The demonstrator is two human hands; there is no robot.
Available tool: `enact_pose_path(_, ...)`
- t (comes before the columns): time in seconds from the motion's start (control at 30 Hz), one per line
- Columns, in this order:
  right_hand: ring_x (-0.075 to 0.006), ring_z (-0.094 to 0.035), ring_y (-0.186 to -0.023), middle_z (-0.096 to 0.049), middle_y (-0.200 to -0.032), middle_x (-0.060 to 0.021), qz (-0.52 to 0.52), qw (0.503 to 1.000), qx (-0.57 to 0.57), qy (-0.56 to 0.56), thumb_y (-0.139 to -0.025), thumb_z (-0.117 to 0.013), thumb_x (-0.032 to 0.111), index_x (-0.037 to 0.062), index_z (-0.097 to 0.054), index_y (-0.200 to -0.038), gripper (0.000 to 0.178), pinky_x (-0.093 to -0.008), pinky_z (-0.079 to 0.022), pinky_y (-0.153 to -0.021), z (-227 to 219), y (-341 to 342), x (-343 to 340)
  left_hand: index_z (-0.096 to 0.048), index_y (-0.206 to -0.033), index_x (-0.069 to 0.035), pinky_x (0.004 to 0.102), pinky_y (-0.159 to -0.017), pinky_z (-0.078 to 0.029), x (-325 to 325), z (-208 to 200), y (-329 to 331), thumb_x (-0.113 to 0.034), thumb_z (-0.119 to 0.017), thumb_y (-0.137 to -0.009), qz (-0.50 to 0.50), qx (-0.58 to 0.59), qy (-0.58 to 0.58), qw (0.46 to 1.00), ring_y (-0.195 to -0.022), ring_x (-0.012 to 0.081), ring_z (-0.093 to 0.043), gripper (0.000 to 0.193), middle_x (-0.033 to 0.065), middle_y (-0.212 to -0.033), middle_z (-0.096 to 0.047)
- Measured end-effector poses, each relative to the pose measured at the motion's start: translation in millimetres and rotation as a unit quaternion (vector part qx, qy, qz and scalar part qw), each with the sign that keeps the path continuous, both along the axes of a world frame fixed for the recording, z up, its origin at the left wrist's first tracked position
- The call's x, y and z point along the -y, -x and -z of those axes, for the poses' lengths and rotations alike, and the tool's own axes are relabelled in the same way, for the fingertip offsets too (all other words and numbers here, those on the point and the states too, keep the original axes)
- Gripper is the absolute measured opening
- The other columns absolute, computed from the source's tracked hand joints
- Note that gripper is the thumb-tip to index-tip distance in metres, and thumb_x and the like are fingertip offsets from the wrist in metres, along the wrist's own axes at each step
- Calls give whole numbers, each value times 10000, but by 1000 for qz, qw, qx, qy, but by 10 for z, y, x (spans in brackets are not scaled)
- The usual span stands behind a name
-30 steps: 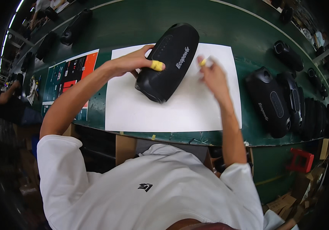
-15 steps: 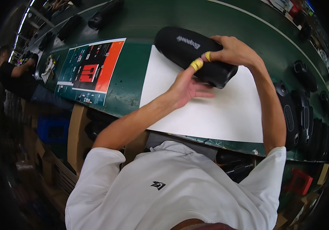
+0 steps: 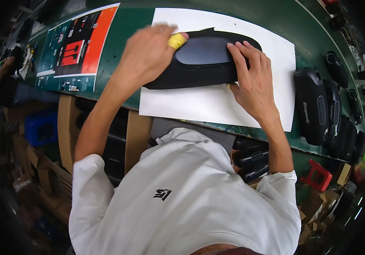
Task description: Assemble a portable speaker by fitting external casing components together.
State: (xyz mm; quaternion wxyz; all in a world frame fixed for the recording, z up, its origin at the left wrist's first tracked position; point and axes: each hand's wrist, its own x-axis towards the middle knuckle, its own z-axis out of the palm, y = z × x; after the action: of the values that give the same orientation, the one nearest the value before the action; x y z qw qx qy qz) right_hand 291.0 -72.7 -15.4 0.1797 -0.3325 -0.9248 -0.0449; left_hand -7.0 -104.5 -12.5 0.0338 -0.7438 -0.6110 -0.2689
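Observation:
A black portable speaker (image 3: 199,77) lies lengthwise over the white sheet (image 3: 259,106), its glossy oval panel (image 3: 201,52) turned upward. My left hand (image 3: 146,53) is closed over the left end, its yellow-taped thumb at the edge of the panel; its other fingers are blurred and partly hidden. Around the right end my right hand (image 3: 254,78) is closed, with fingertips on top beside the oval and the thumb at the near side. A bit of yellow wrap shows on that thumb too. The speaker's underside is hidden.
Several more black speakers (image 3: 312,108) stand at the right of the green table (image 3: 125,46). A printed sheet (image 3: 78,46) lies at the left. Below the near edge are cardboard boxes (image 3: 66,131), a blue stool (image 3: 41,127) and a red stool (image 3: 318,175). Another person's arm (image 3: 0,74) shows far left.
The speaker has been turned, so the oval panel faces up instead of the lettered side, and it lies more level. My left hand has moved onto its left end. The whole view has shifted.

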Motion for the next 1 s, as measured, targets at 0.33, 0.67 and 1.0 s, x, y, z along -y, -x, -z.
enact_pose_path(0.33,-384,-766,-932,-803,-1075,-235,90,986,-115,81,-1134,-467,359,6,-809,-1178,493,-451,-599,-865,138,184,-540,-759,-1264,-29,476,-972,-558,-38,-75,-60,-274,-543,-1072,30,-1,115,993,-1023,458,-725,379,248,-1175,-768)
enact_pose_path(0.67,-354,-687,-559,-688,-637,-206,120,981,-153,5,-1106,-522,337,2,-788,-810,520,-428,-562,-602,246,292,-592,-796,-1012,-46,493,-660,-587,-270,137,-84,-257,-574,-1024,-22,-99,22,995,-701,393,-743,306,215,-758,-733)
enact_pose_path(1.0,-476,-740,-702,-730,-740,-292,181,974,-127,42,-1066,-511,331,-4,-813,-804,522,-550,-608,-708,198,262,-491,-764,-1105,-18,546,-887,-585,-205,139,-553,-332,-553,-1039,-1,-27,5,1000,-931,445,-743,384,239,-952,-768)
